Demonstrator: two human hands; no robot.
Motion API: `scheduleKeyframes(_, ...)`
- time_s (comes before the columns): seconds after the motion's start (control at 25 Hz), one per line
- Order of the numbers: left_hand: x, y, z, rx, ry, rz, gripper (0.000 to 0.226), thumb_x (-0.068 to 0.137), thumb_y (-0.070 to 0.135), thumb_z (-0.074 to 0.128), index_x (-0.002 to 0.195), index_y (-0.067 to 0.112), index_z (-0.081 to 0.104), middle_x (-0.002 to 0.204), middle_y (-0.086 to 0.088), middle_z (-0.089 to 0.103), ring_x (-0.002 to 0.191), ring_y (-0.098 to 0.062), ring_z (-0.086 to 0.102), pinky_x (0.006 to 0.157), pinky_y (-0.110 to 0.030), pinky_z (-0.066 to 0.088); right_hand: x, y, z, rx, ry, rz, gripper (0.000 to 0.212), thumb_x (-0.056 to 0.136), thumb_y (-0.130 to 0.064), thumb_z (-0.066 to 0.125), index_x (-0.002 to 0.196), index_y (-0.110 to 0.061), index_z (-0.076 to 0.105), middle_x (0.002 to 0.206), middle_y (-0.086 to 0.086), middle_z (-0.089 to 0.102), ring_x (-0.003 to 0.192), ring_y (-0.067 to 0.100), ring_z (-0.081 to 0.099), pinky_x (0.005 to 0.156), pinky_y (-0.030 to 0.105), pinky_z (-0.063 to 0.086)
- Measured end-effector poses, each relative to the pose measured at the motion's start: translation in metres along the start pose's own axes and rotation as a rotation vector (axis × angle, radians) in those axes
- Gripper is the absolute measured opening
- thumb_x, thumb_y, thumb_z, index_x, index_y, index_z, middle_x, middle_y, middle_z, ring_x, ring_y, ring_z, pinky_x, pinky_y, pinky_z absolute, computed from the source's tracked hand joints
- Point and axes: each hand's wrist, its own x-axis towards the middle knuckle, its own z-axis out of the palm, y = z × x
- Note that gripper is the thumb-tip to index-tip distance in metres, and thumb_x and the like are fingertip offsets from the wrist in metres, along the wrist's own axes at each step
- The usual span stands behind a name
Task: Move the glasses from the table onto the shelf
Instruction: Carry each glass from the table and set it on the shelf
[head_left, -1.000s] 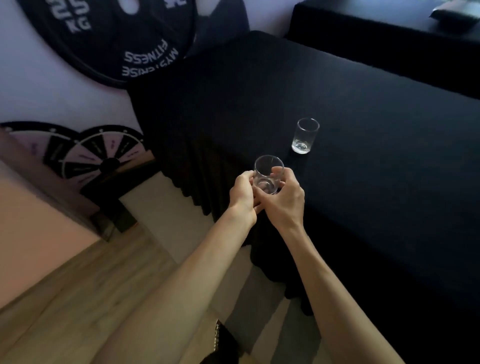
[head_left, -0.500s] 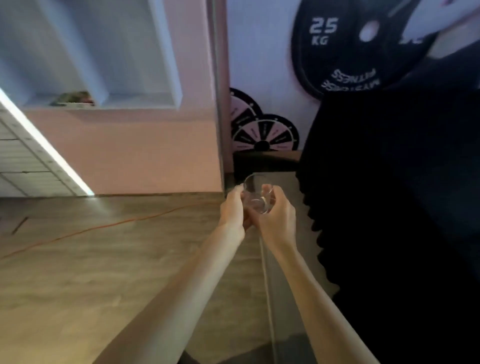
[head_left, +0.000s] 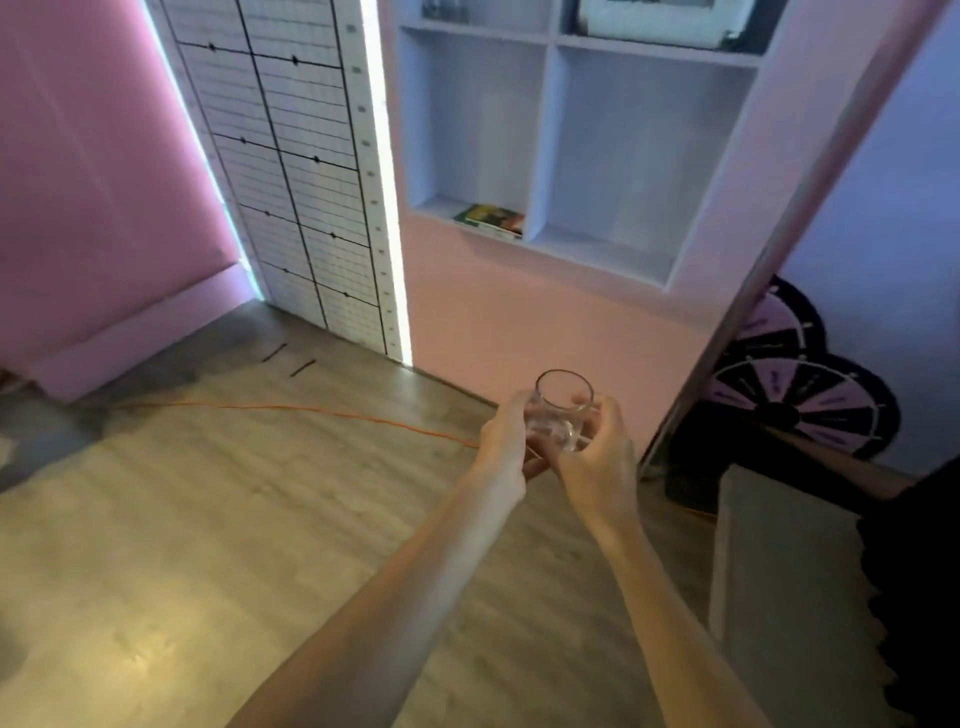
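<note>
A clear drinking glass (head_left: 562, 410) is held upright in front of me, over the wooden floor. My left hand (head_left: 506, 439) grips its left side and my right hand (head_left: 597, 457) wraps its right side and base. Ahead and above is a white shelf unit (head_left: 550, 135) set into the pink wall, with several open compartments. Some glassware (head_left: 444, 9) shows blurred in the top left compartment. The black-draped table (head_left: 919, 597) is only a sliver at the right edge; no other glass shows on it.
A green book (head_left: 491, 219) lies in the lower left compartment. An orange cable (head_left: 311, 409) runs across the floor. Dark weight plates (head_left: 810, 400) lean on the wall at right, behind a slanted post (head_left: 727, 332). A gridded panel (head_left: 291, 156) with a light strip stands at left.
The view has swung left from the table to the shelf wall. Both hands have carried the glass along, away from the table; the second glass on the table is out of view.
</note>
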Motion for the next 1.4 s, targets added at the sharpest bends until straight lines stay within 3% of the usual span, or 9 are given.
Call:
scheduleKeyframes(0.12,0.028,0.046,-0.045,-0.003,0.032,0.014,0.017,0.083,0.03,0.063,0.075,0.016,0.069,0.068,-0.005,0.073,0.068,-0.024,0.066,0.071,-0.033,0.056,0.024,-0.025,0.059,0.001,-0.069,-0.017,0.06,0.073,-0.032,0.092,0.12,-0.024,0.055,0.109,-0.008,0.071,0.1,0.013,0.07,0.088,0.036,0.058)
scheduleKeyframes(0.36,0.082,0.117,-0.096,-0.11,0.072,0.036,0.023,0.094,0.034,0.059,0.086,0.014,0.067,0.066,-0.005,0.07,0.058,-0.018,0.063,0.058,-0.028,0.052,0.083,-0.059,0.145,0.037,-0.182,-0.071,0.057,0.075,-0.029,0.09,0.121,-0.023,0.056,0.109,-0.01,0.07,0.092,-0.002,0.066,0.075,0.021,0.052)
scheduleKeyframes(0.48,0.119,0.155,-0.106,-0.123,0.11,0.078,0.027,0.092,0.034,0.061,0.099,0.01,0.069,0.086,-0.013,0.071,0.068,-0.022,0.066,0.065,-0.033,0.056,0.13,-0.068,0.185,0.049,-0.219,-0.093,0.06,0.073,-0.033,0.092,0.121,-0.027,0.057,0.105,-0.015,0.069,0.091,-0.006,0.064,0.078,0.026,0.055)
scheduleKeyframes(0.68,0.191,0.226,-0.096,-0.17,0.118,0.113,0.026,0.093,0.031,0.06,0.093,0.006,0.066,0.077,-0.013,0.069,0.064,-0.024,0.065,0.065,-0.033,0.057,0.227,-0.08,0.236,0.124,-0.279,-0.139,0.063,0.075,-0.033,0.09,0.124,-0.031,0.052,0.11,-0.013,0.07,0.094,0.003,0.07,0.084,0.033,0.061)
scheduleKeyframes(0.8,0.243,0.278,-0.073,-0.149,0.158,0.126,0.023,0.091,0.028,0.06,0.091,0.006,0.066,0.056,-0.007,0.069,0.057,-0.022,0.065,0.056,-0.029,0.055,0.301,-0.091,0.257,0.144,-0.302,-0.15,0.062,0.077,-0.032,0.089,0.127,-0.03,0.051,0.116,-0.009,0.071,0.095,0.0,0.068,0.078,0.02,0.058)
scheduleKeyframes(0.96,0.298,0.339,-0.051,-0.156,0.167,0.165,0.025,0.089,0.026,0.06,0.098,0.004,0.067,0.071,-0.011,0.069,0.061,-0.023,0.067,0.053,-0.028,0.055,0.386,-0.109,0.284,0.173,-0.327,-0.205,0.061,0.076,-0.033,0.09,0.122,-0.035,0.05,0.11,-0.016,0.067,0.098,0.005,0.068,0.08,0.023,0.059)
scheduleKeyframes(1.16,0.358,0.403,-0.038,-0.165,0.142,0.205,0.028,0.092,0.031,0.06,0.097,0.004,0.065,0.064,-0.012,0.069,0.059,-0.023,0.065,0.054,-0.028,0.055,0.47,-0.131,0.319,0.155,-0.306,-0.262,0.058,0.076,-0.038,0.088,0.12,-0.038,0.05,0.107,-0.019,0.065,0.094,0.001,0.066,0.082,0.024,0.058)
scheduleKeyframes(1.28,0.388,0.438,-0.035,-0.171,0.105,0.218,0.027,0.091,0.031,0.062,0.092,0.004,0.065,0.063,-0.011,0.068,0.065,-0.025,0.064,0.064,-0.034,0.056,0.507,-0.148,0.336,0.148,-0.298,-0.273,0.06,0.076,-0.038,0.088,0.123,-0.034,0.052,0.101,-0.027,0.061,0.09,-0.006,0.062,0.074,0.013,0.051)
scheduleKeyframes(1.4,0.426,0.482,-0.035,-0.175,0.035,0.209,0.029,0.089,0.033,0.066,0.094,0.004,0.065,0.061,-0.013,0.07,0.068,-0.027,0.065,0.068,-0.036,0.057,0.552,-0.167,0.358,0.119,-0.258,-0.292,0.065,0.074,-0.044,0.089,0.127,-0.03,0.054,0.109,-0.017,0.064,0.096,-0.002,0.062,0.073,0.012,0.05)
